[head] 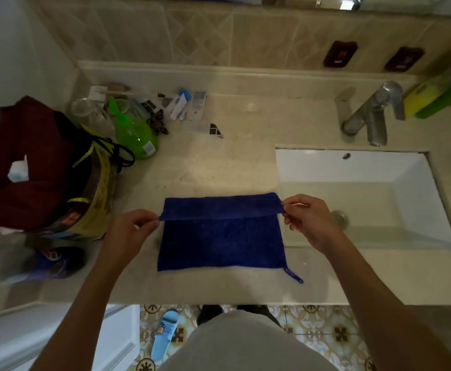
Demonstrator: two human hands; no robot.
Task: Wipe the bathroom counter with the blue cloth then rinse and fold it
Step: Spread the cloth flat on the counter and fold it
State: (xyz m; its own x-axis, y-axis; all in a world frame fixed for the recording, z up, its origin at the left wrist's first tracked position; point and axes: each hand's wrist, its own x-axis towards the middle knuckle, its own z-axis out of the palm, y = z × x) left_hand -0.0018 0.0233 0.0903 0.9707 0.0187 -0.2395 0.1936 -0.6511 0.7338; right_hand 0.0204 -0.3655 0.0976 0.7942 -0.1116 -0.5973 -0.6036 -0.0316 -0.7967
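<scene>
The blue cloth (220,241) lies flat on the beige desk (232,167), near its front edge and just left of the white sink (363,194). Its far edge is lifted and turned toward the person, forming a narrow raised band across the cloth's width. The left hand (132,228) pinches the left end of that band, fingers (149,219) pressed together on the corner, and the right hand (308,218) pinches the right end in the same way, thumb and fingertips closed on the fabric. A small hanging loop (294,275) sticks out from the cloth's near right corner and rests on the desk. Behind the sink stands a chrome faucet (371,113), its spout over the basin's back rim. At the desk's left side sit a green spray bottle (136,132), a cluster of small tubes and packets (184,105), and a bag holding dark red fabric (28,162). Below the desk's front edge, a light blue slipper (164,334) lies on the patterned floor tiles (323,330).
</scene>
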